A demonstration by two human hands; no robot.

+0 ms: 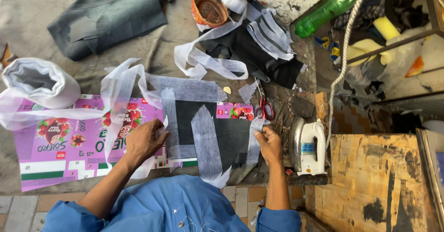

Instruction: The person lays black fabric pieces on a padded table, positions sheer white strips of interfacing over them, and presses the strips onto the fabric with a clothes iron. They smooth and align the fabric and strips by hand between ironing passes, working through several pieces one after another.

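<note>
A black fabric piece lies on a pink printed sheet, crossed by several white sheer interfacing strips. My left hand rests flat on the strip at the piece's left edge, fingers slightly spread. My right hand pinches the end of a white strip at the piece's right edge. Blue sleeves show at the bottom.
A white clothes iron stands just right of my right hand. Red-handled scissors lie above it. A roll of white interfacing sits far left. Dark folded cloth, an orange basket, a black fabric pile and a green bottle lie behind.
</note>
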